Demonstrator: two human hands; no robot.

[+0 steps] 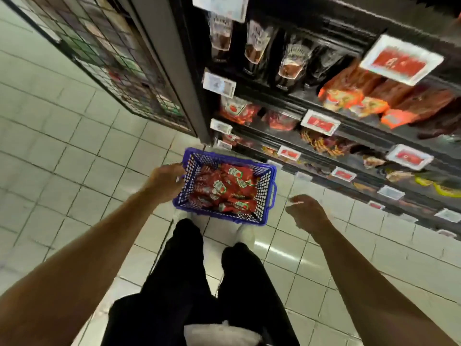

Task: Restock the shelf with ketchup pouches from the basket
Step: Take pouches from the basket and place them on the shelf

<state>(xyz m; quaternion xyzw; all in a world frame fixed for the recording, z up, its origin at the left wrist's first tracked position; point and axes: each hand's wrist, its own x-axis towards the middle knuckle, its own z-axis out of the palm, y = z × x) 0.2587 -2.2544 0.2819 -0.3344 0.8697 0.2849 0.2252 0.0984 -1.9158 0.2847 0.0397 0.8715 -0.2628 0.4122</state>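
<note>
Ketchup pouches (pixel 224 188) lie in the basket (pixel 265 196) on the floor (pixel 62 146), shelf (pixel 324 126) to its right.

Blue plastic basket (pixel 268 193), glossy pouches (pixel 224 188)

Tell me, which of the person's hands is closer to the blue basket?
Left. The left hand is at the basket's left rim, apparently touching it. The right hand hovers off the basket's right side, clear of the handle, holding nothing.
</note>
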